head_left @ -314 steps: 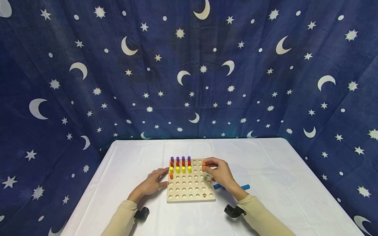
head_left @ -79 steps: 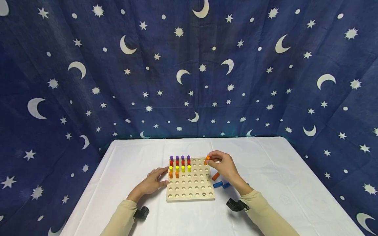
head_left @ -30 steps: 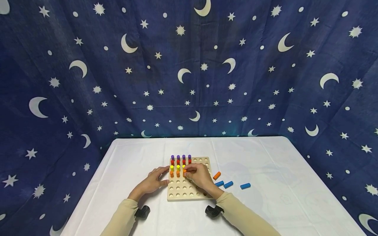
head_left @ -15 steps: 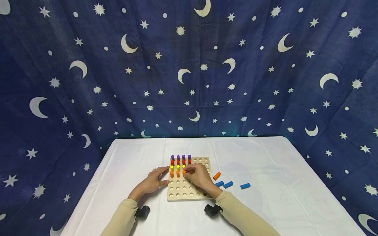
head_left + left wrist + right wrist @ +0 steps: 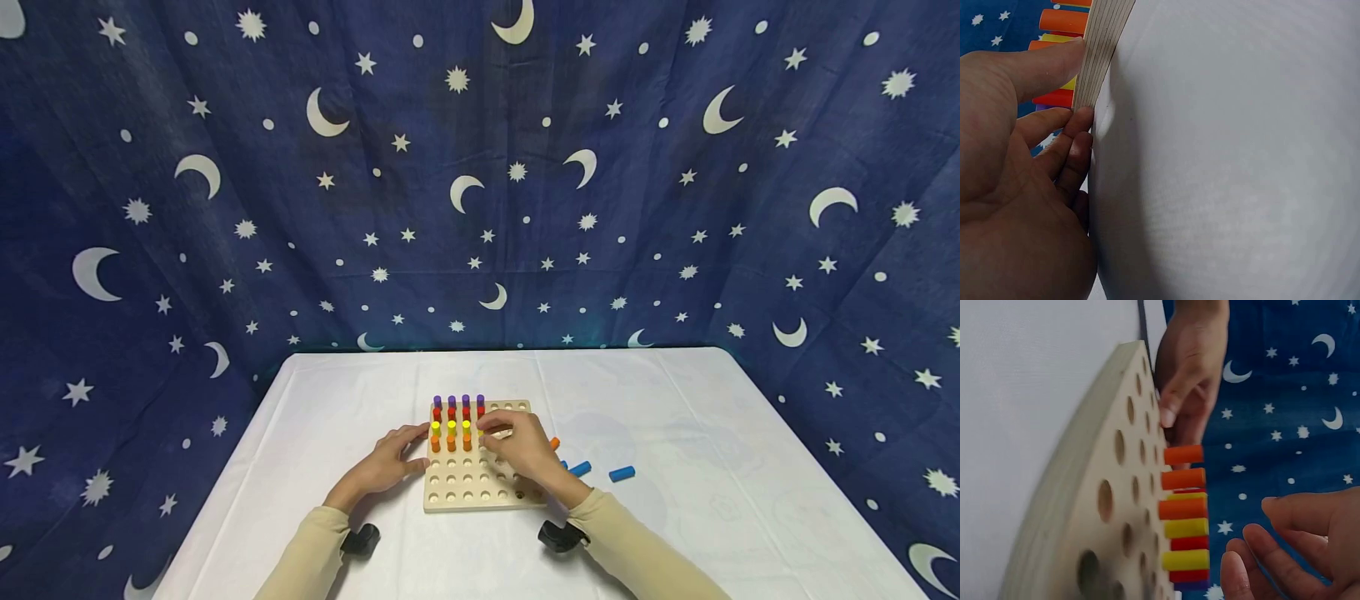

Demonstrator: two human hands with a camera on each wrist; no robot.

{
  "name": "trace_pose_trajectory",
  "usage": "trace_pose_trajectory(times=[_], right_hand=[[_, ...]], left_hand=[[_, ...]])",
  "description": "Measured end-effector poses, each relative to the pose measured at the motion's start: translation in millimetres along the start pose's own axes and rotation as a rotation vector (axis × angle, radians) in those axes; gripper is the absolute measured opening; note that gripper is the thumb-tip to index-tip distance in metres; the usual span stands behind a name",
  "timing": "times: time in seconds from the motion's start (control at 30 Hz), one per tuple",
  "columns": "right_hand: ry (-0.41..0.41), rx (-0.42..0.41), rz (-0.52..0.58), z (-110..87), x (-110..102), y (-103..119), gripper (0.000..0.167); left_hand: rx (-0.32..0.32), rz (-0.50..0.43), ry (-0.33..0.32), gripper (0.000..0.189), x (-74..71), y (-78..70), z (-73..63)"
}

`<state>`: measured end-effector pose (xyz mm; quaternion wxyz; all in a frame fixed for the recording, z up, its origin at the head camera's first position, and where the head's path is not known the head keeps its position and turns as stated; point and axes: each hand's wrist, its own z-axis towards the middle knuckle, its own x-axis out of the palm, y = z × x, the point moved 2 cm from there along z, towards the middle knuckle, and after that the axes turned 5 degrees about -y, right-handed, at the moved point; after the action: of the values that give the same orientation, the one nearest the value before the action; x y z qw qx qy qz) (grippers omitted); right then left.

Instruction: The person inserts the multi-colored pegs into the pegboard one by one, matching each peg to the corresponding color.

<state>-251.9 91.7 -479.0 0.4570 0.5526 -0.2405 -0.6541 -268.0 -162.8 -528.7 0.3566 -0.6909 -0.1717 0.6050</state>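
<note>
On the white table lies a square wooden pegboard with rows of holes. Its far left part holds rows of purple pegs, red pegs and yellow pegs. Three orange pegs stand in front of the yellow ones. My left hand rests its thumb and fingertips against the board's left edge. Just right of the third orange peg hovers my right hand, partly hiding the fourth yellow peg. The right wrist view shows its fingers apart and holding nothing.
Right of the board lie a loose orange peg, partly behind my right hand, and three blue pegs, one mostly hidden. A dark blue curtain with moons and stars hangs behind the table.
The orange row has grown from one peg to three. My right hand has let go of the third orange peg and moved slightly right. My left hand stays at the edge.
</note>
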Motion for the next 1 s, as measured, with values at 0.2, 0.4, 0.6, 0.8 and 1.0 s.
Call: trace_pose_trajectory(times=[0.2,0.4,0.6,0.8,1.0], right_hand=[[-0.027,-0.003,0.0,-4.3,-21,4,0.016],[-0.047,-0.005,-0.007,-6.8,-39,-3,0.017],[-0.06,0.06,-0.012,-8.4,-53,-20,0.021],[-0.087,0.072,-0.076,-11.2,-64,-33,0.024],[-0.1,0.069,-0.132,-13.9,-76,-46,0.025]], left_hand=[[-0.008,0.001,0.0,0.065,-0.3,-1.1,-0.3],[-0.009,0.0,0.001,0.065,-0.3,-1.7,-0.4],[-0.007,-0.004,0.002,0.066,0.2,-0.7,-0.7],[-0.009,-0.006,0.001,0.066,-0.1,0.2,-0.8],[-0.013,-0.002,0.002,0.066,0.1,1.2,-1.3]])
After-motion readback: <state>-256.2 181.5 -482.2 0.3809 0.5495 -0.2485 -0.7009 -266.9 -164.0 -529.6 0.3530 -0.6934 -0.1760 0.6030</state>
